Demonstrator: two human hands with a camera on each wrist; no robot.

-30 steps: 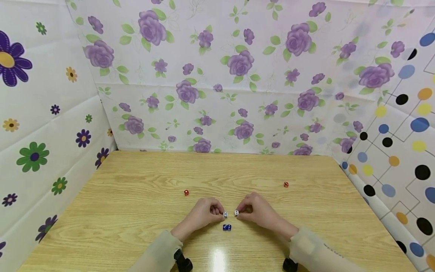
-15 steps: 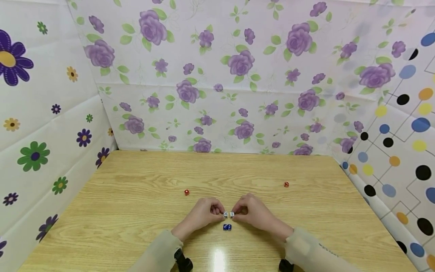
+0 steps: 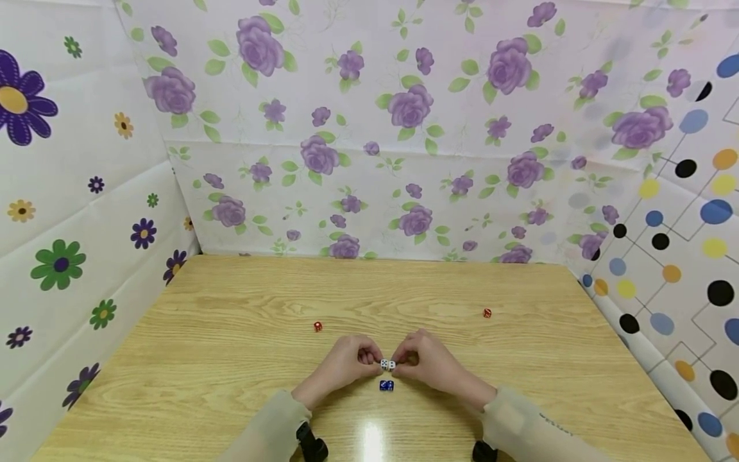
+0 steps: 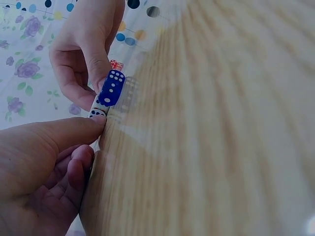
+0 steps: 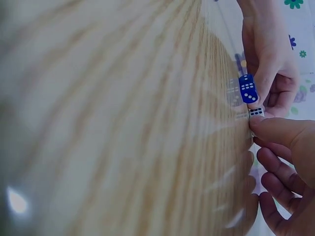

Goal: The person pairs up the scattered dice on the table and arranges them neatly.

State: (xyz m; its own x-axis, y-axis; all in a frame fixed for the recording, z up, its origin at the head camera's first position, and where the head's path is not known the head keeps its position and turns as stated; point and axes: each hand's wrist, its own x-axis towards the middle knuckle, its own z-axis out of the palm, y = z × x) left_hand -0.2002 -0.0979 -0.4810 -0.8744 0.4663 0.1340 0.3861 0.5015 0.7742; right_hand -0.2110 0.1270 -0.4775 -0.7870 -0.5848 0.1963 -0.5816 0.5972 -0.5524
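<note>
Right hand [image 3: 432,362] has slid its white die toward 9 o'clock over the last second; left hand [image 3: 346,359] basically hasn't moved. Gap between left white die [image 3: 384,364] and right white die [image 3: 392,364] gone: side by side now, touching or almost, can't tell which. Each die pinched between thumb and fingertip, one per hand. Means the white pair looks nearly joined, neither die released, in a row like the blue dice [image 3: 383,385] just beside at 6 o'clock. Red dice unmoved, well apart: one red die [image 3: 318,326] at 10 o'clock, other red die [image 3: 487,313] at 2, all on table [image 3: 231,321].
</note>
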